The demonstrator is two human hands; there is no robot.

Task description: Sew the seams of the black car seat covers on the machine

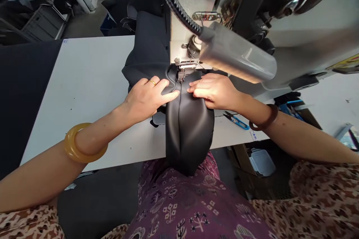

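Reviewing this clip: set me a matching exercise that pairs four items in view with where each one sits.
Items:
1. Amber bangle
2. Dark brown bangle
3. Gold ring
4. Blue-handled thread snips

Places:
A. On the white tabletop
B. On a finger of the left hand
C. Around the right forearm
D. Around the left forearm

Right pairs: 1-D, 2-C, 3-B, 4-A.
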